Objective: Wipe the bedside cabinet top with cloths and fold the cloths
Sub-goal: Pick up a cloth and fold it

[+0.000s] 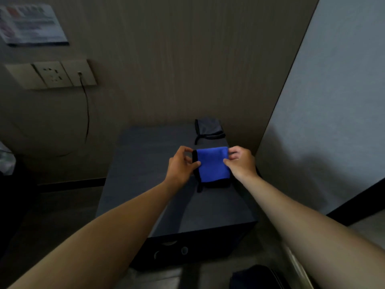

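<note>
The blue cloth (212,164), folded to a small rectangle with a black hem along its left and near edges, lies on the right half of the dark cabinet top (145,163), just right of centre in the view. The left hand (181,165) pinches its left edge, thumb on the blue face and fingers curled over the far corner. The right hand (239,160) pinches the right edge in the same way, fingers curled round the cloth's upper right corner.

At 12 o'clock from the blue cloth, near the back wall, lies a grey cloth (208,128) (folded, a dark loop hanging from its left corner), apart from the blue one. Well off at 10 o'clock a socket panel (52,74) sits on the wall, with a black cable (87,113) hanging from it. Above that panel hangs a blurred notice (31,24).
</note>
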`<state>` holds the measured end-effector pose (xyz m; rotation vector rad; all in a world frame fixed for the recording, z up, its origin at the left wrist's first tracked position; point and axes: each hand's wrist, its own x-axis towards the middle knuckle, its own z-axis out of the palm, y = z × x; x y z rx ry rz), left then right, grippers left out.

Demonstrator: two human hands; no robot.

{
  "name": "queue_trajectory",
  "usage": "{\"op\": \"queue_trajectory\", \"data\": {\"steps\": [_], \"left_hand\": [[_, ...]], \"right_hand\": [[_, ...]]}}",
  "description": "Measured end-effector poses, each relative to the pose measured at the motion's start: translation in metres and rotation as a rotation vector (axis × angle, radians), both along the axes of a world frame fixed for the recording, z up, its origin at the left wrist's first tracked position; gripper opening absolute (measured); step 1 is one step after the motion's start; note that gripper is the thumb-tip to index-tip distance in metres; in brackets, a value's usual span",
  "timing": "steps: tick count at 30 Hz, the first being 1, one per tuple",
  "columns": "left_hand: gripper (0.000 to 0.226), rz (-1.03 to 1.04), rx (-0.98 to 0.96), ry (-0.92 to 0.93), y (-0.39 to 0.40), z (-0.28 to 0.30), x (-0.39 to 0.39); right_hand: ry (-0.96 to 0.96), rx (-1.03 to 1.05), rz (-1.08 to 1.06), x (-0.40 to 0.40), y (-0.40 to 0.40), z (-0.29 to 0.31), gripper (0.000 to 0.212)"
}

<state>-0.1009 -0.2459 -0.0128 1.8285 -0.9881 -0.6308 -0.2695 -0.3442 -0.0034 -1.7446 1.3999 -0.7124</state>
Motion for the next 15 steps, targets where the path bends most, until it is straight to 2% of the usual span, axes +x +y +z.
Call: {"op": "queue_trajectory", "data": {"steps": [5, 8, 13, 15], "left_hand": [[0.042, -0.030, 0.091, -0.397, -0.032, -0.019, 0.002], [0.046, -0.027, 0.076, -0.601, -0.050, -0.025, 0.009], [0.047, -0.001, 0.008, -0.646, -0.078, -0.042, 0.017], [0.045, 0.010, -0.026, -0.732, -0.088, -0.048, 0.020]], "right_hand": [[0.122, -0.138, -0.017, 0.012, -0.032, -0.018, 0.021], [0.190, -0.183, -0.039, 0.020, -0.048, -0.026, 0.019], [0.229, -0.211, -0.076, 0.029, -0.069, -0.045, 0.018], [0.240, -0.225, -0.095, 0.032, -0.077, -0.050, 0.021]]}}
